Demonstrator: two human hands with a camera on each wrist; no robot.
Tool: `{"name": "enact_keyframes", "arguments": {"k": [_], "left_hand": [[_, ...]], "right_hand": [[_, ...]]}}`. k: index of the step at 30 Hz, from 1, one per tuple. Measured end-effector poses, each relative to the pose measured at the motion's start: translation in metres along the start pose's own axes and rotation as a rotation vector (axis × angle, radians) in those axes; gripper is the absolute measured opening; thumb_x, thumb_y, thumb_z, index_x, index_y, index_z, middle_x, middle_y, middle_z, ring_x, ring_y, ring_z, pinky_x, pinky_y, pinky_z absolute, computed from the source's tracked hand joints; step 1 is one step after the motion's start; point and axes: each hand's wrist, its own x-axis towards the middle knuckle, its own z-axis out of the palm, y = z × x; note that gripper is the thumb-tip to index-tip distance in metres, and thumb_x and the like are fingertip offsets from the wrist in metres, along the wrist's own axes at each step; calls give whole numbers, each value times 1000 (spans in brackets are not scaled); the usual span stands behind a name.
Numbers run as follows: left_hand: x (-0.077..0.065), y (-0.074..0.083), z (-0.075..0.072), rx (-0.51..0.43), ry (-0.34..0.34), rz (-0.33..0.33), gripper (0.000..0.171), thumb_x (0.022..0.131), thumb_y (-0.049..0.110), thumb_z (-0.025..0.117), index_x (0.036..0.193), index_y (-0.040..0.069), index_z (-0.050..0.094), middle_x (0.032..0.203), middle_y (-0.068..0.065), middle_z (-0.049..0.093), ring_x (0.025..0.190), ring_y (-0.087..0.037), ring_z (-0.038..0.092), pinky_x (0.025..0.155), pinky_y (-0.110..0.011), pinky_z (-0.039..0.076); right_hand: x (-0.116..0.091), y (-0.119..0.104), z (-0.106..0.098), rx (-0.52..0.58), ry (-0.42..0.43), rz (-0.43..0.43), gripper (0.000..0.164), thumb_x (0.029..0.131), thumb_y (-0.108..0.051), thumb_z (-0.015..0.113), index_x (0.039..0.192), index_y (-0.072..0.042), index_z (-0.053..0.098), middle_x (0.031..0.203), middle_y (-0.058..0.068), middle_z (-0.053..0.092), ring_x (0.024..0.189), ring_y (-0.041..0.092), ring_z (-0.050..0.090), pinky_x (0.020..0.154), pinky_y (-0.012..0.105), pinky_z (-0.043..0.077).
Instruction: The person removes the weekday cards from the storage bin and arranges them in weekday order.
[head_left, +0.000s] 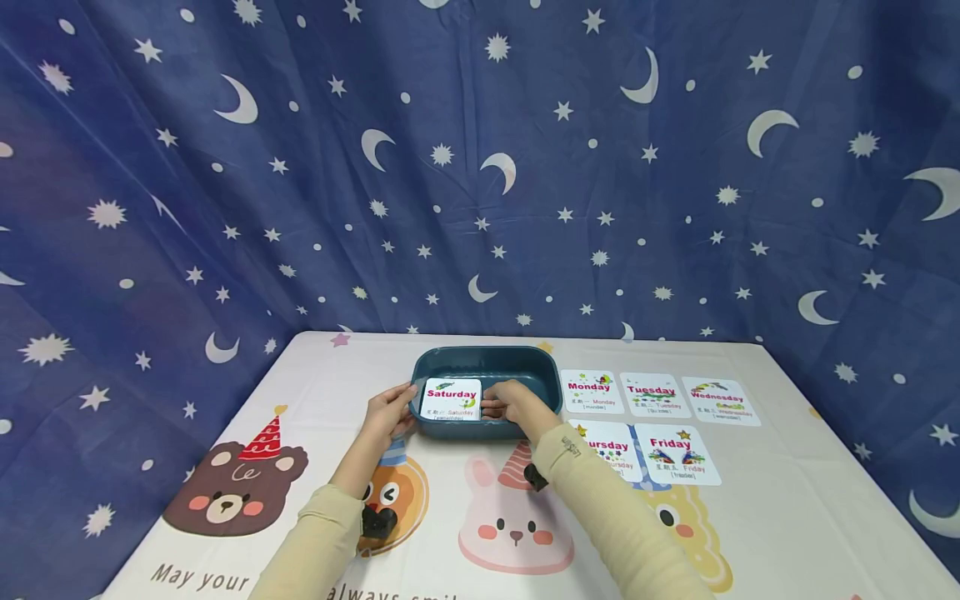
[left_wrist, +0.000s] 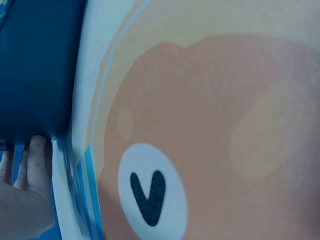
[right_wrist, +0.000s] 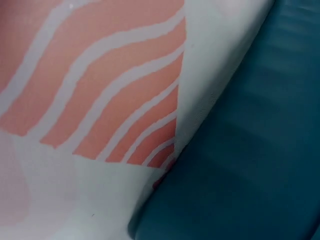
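A dark teal box (head_left: 487, 356) stands at the back of the table; its wall also shows in the left wrist view and the right wrist view. My left hand (head_left: 390, 412) holds the box at its left end, with fingertips against the end wall in the left wrist view. Inside, toward the front left, is a white "Saturday" card (head_left: 452, 400), face up. My right hand (head_left: 512, 402) reaches over the front rim, its curled fingers gripping the card's right edge. The right wrist view leaves the right hand out.
To the right of the box lie the Monday (head_left: 592, 392), Tuesday (head_left: 655, 395) and Wednesday (head_left: 722, 401) cards in a row. Below them are a Thursday card (head_left: 611, 450), partly behind the right sleeve, and a Friday card (head_left: 678, 455). A starry blue curtain (head_left: 480, 192) hangs behind the printed tablecloth (head_left: 315, 450).
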Motion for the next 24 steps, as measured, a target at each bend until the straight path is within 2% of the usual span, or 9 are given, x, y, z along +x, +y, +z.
{"name": "enact_keyframes", "arguments": {"k": [2,6,7,10,11,15,17,18,24], "left_hand": [[0,-1,0,-4,2,-3,45,94,25,58,133,3,51,125,-22,58,72,-5,61,61,-16,51],[1,-4,0,-4,7,-6,45,94,24,59,132,2,52,122,-20,60,72,-5,61,61,-17,51],[1,-4,0,-3,7,-6,45,94,24,59,132,2,52,121,-19,60,72,-5,61,61,-17,51],[1,-5,2,-2,13,-5,44,94,24,59,132,3,53,115,-16,63,71,-5,60,61,-17,51],[2,-6,2,-5,13,-3,44,94,24,59,132,2,52,113,-16,63,70,-6,60,61,-17,51],[3,-6,3,-16,16,-1,44,93,24,59,132,3,53,110,-15,65,69,-6,61,60,-17,51],[3,-6,3,-15,16,-5,44,94,24,59,132,4,53,110,-15,65,69,-5,61,60,-17,51],[3,-5,3,-13,18,-7,43,94,24,59,132,4,53,109,-14,65,68,-5,61,60,-17,51],[4,-2,2,-11,19,-11,43,94,24,58,132,5,53,97,-6,66,65,-3,59,60,-17,51]], "right_hand": [[-9,-1,6,-43,-9,-30,42,83,1,62,125,3,54,86,18,66,65,22,66,63,34,58],[-46,-5,26,-201,-33,-226,23,85,-1,58,106,8,60,88,18,63,59,18,61,55,28,54],[-31,3,28,-241,-33,-291,21,83,-2,59,101,9,60,87,18,62,58,18,59,51,27,51],[-51,-1,40,-371,41,-409,16,81,-6,67,95,3,64,91,15,66,65,20,59,53,31,49],[-53,0,41,-400,73,-481,14,80,-6,68,90,4,64,86,15,66,63,19,59,50,30,46],[-111,-20,53,-482,223,-517,18,78,-1,69,94,5,65,85,16,68,69,22,65,55,32,52],[-134,-26,56,-483,258,-544,18,78,2,67,94,7,64,82,18,67,68,22,65,52,30,51],[-150,-32,59,-482,267,-514,19,79,3,66,98,7,63,85,20,67,70,23,65,53,30,51],[-170,-37,63,-485,274,-570,19,84,2,61,102,10,62,81,20,66,62,15,58,47,19,38]]}}
